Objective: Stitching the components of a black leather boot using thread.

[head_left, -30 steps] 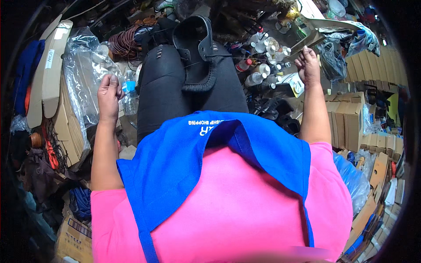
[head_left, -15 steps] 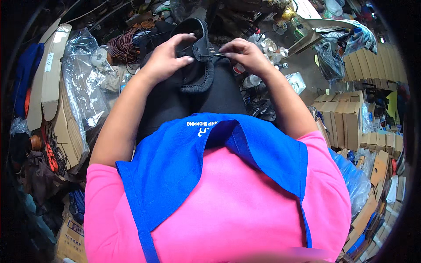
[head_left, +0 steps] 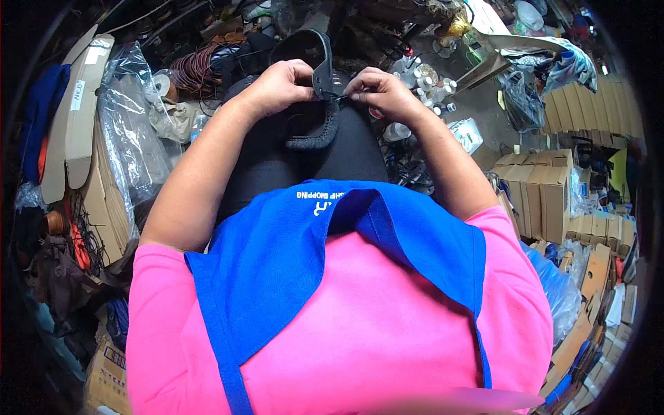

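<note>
On my lap lies a black shoe-like piece (head_left: 323,69), perhaps a sandal; its curved band has small holes and its lower edge a stitched-looking border. My left hand (head_left: 280,90) is closed at the band's inner side, with thumb and forefinger gripping its edge. Just right of the band, my right hand (head_left: 382,93) pinches a thin dark strand that runs to the band's edge. Whether the strand is thread, cord or a fine tool I cannot make out. Part of the piece is hidden behind my left fingers.
Several white bottles (head_left: 427,77) stand on the floor beyond my right hand. Cardboard boxes (head_left: 543,190) are stacked to the right. At the left are clear plastic sheeting (head_left: 131,124), cardboard pieces (head_left: 88,114) and a coil of reddish cord (head_left: 197,69).
My left hand has closed from spread fingers onto the band's edge. The right hand has shifted slightly left and down toward it, still pinching the strand.
</note>
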Available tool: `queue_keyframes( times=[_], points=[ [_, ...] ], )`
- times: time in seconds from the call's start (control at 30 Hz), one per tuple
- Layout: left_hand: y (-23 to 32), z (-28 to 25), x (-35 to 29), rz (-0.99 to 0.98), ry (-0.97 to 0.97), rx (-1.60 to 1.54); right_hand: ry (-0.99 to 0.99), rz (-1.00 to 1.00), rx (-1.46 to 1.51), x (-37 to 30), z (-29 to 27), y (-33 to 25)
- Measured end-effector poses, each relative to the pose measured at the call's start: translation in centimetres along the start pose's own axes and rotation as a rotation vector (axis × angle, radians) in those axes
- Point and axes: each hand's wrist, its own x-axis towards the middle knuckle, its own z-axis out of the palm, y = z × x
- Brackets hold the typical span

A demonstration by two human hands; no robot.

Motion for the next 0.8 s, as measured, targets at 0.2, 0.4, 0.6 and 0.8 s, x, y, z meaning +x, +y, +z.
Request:
queue_keyframes(
  times=[0.2,0.4,0.6,0.8],
  points=[
    [-0.2,0.5,-0.3,-0.038,0.006,-0.222,0.009,0.111,0.152,-1.2,-0.4,-0.2],
    [-0.1,0.3,-1.0,0.014,-0.036,-0.119,-0.085,0.074,0.009,-2.9,-2.3,-2.4],
    [-0.1,0.5,-0.6,0.060,-0.005,-0.128,0.098,-0.080,-0.079,-0.2,-0.2,-1.4],
    [-0.6,0.7,-0.7,0.040,0.042,-0.149,0.006,0.002,0.080,0.1,0.5,-0.1]
  ],
)
